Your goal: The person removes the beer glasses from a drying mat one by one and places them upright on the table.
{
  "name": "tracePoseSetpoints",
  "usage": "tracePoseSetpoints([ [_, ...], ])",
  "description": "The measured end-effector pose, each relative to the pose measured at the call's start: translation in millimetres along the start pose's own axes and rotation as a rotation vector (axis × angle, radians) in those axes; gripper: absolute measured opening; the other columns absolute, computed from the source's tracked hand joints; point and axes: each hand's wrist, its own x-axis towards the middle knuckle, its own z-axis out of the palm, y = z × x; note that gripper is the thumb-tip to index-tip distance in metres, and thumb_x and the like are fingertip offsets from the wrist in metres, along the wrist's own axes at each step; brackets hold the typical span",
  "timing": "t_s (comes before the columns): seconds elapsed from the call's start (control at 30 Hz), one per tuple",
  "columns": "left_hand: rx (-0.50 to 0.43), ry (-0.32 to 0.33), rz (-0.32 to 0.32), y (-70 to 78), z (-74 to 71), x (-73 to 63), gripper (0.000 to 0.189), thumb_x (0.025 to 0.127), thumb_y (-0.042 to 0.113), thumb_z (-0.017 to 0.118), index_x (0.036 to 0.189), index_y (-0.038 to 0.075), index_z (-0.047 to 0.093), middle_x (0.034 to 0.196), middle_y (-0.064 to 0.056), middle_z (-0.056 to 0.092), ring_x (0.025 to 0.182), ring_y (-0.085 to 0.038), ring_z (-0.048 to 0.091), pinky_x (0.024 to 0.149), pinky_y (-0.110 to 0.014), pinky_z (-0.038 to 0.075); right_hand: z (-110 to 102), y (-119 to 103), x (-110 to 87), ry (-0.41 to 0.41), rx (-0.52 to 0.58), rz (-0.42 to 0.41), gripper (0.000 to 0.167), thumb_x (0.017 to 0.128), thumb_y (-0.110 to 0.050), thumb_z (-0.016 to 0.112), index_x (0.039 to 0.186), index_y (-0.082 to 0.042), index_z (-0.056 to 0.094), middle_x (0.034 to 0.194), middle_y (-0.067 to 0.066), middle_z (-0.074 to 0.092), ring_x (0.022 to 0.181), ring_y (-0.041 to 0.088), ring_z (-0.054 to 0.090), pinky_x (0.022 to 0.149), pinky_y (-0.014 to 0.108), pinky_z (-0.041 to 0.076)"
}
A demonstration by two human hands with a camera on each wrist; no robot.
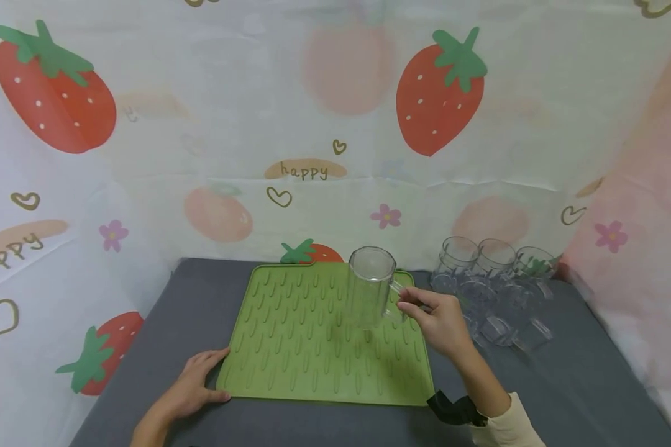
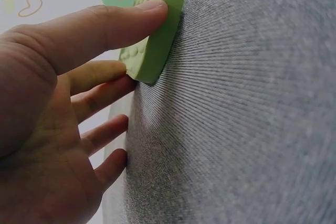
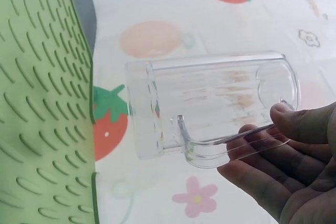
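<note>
My right hand (image 1: 438, 320) pinches the handle of a clear mug (image 1: 369, 288) between thumb and fingers. The mug is upright over the right part of a green ridged mat (image 1: 291, 366). In the right wrist view a gap shows between the mug's base and the mat (image 3: 31, 103), and the handle runs along the fingers. At the mat's front left corner rests my left hand (image 1: 187, 385), fingers extended. Its thumb (image 2: 152, 11) lies on the mat's front edge and its forefinger touches the left side, seen in the left wrist view.
Several more clear mugs (image 1: 497, 264) stand crowded at the back right, some overlapping others in the head view. Grey cloth (image 1: 581, 385) covers the table. A white curtain printed with strawberries (image 1: 442, 99) hangs behind and along both sides.
</note>
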Motion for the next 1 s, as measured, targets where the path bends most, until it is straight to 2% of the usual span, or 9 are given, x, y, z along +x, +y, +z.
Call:
tracePoseSetpoints([
  [0.17,-0.006,0.000,-0.004,-1.1,0.1,-1.1,0.095,0.068,0.031,0.086,0.146,-0.002,0.041,0.143,-0.025,0.044,0.136,-0.051,0.026,0.103,-0.069,0.030,-0.7,2.3,-2.6,0.003,-0.006,-0.014,0.025,0.088,-0.004,0.069,0.112,0.003,0.071,0.096,0.014,0.075,0.088,0.028,0.072,0.075,0.032,0.060],
  [0.37,-0.018,-0.006,-0.003,-2.8,1.0,-0.9,0.095,0.069,0.031,0.086,0.146,-0.001,0.040,0.143,-0.024,0.043,0.136,-0.050,0.026,0.104,-0.069,0.029,-0.8,3.3,-4.6,0.003,0.001,-0.004,0.024,0.088,-0.005,0.069,0.111,0.001,0.072,0.095,0.013,0.075,0.087,0.025,0.072,0.074,0.026,0.059],
  [0.5,-0.024,-0.009,-0.001,-3.3,1.3,-1.1,0.095,0.069,0.031,0.086,0.146,-0.001,0.040,0.143,-0.024,0.043,0.136,-0.050,0.026,0.103,-0.069,0.030,-0.6,4.0,-5.2,0.008,-0.003,-0.004,0.021,0.089,-0.006,0.068,0.109,-0.001,0.073,0.093,0.011,0.075,0.085,0.021,0.072,0.073,0.026,0.059],
  [0.77,-0.012,0.000,0.005,-2.3,1.4,-2.5,0.094,0.070,0.030,0.086,0.146,-0.002,0.040,0.143,-0.025,0.044,0.136,-0.051,0.026,0.103,-0.070,0.030,-0.3,7.1,-3.6,0.050,-0.020,-0.113,0.016,0.087,-0.003,0.070,0.102,-0.004,0.075,0.088,0.008,0.075,0.080,0.008,0.070,0.071,0.026,0.059],
  [1.0,0.046,0.042,0.026,2.9,4.7,-6.2,0.086,0.074,0.025,0.084,0.143,-0.006,0.043,0.143,-0.028,0.045,0.135,-0.051,0.032,0.104,-0.065,0.034,-3.3,7.2,0.5,0.080,-0.020,-0.258,0.012,0.083,0.001,0.072,0.093,-0.005,0.075,0.083,0.006,0.075,0.075,0.007,0.069,0.066,0.020,0.057],
])
